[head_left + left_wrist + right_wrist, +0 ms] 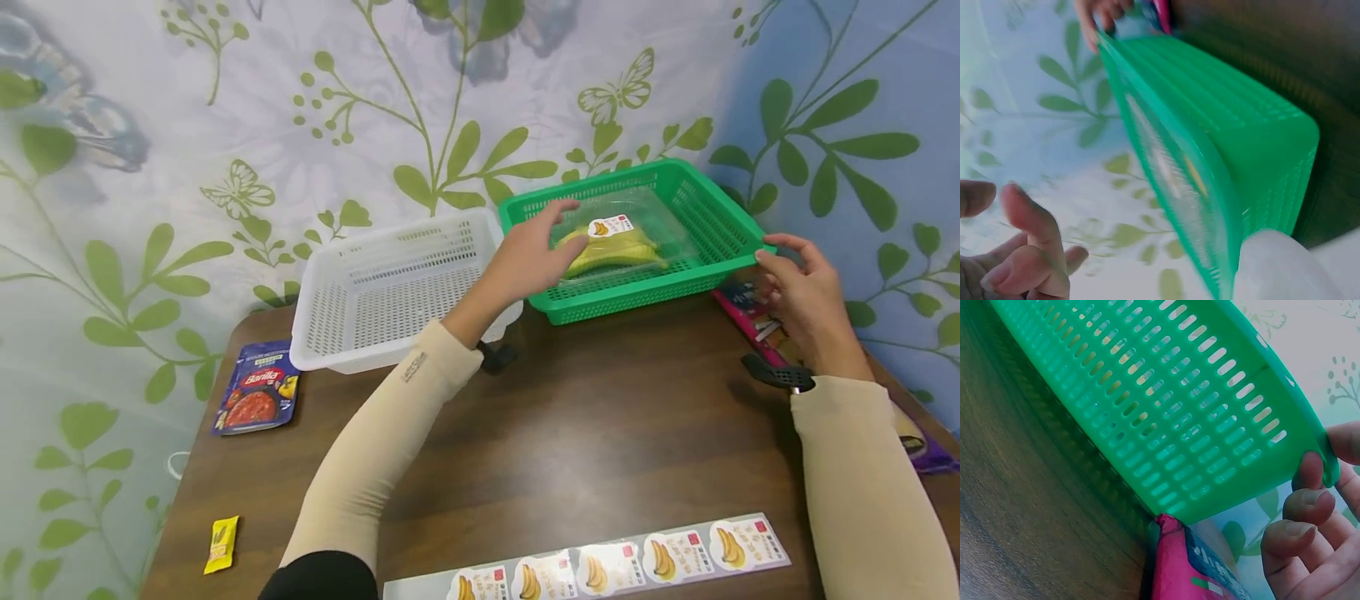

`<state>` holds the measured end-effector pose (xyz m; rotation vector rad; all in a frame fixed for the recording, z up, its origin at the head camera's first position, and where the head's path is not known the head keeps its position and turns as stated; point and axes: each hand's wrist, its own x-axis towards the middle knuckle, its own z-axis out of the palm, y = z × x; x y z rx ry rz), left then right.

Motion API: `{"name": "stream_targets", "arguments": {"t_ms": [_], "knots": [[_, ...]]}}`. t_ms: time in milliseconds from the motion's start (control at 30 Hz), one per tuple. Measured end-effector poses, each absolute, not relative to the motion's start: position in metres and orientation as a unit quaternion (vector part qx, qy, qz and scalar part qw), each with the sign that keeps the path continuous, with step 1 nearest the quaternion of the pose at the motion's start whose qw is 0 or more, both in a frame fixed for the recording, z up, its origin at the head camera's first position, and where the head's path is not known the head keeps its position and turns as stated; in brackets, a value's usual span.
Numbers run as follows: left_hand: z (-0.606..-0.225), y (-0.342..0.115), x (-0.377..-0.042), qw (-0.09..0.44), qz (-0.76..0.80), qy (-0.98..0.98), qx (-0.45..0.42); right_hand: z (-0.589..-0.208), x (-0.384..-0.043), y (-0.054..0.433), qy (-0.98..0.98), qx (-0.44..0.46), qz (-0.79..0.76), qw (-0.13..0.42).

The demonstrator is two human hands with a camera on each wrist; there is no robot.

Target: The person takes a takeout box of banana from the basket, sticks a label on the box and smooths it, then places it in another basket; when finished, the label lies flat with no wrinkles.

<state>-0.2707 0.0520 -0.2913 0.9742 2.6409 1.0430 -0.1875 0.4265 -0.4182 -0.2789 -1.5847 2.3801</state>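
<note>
A green slotted basket (637, 292) stands at the back right of the table. Inside it lies a clear package of bananas (622, 257) with a white banana label (611, 225) on top. My right hand (810, 300) pinches the basket's right front corner; in the right wrist view, the thumb and fingers (1310, 505) are at its rim. Over the basket's left end hovers my left hand (534, 257), its fingers spread and holding nothing. The left wrist view shows those loosely bent fingers (1032, 228) apart from the green rim.
Left of the green basket stands a white basket (405, 308). A blue Barilla pouch (258, 387) and small yellow packet (221, 546) lie at left. A strip of banana stickers (596, 568) runs along the front. Under my right arm are a pink pack (1175, 565) and purple bag (933, 454).
</note>
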Motion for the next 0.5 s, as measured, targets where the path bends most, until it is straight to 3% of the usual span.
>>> {"name": "stream_targets", "arguments": {"t_ms": [200,333,500], "knots": [[-0.294,-0.009,-0.206,0.007,0.354,0.852,0.385,-0.418,-0.173,0.437,-0.574,-0.116,0.797,0.149],[-0.317,-0.062,-0.180,-0.018,0.378,0.857,0.349,-0.422,-0.157,0.438,-0.633,-0.144,0.743,0.162],[-0.339,-0.123,-0.171,-0.083,0.367,0.883,0.280,-0.416,-0.148,0.428,-0.685,-0.201,0.658,0.238]]}}
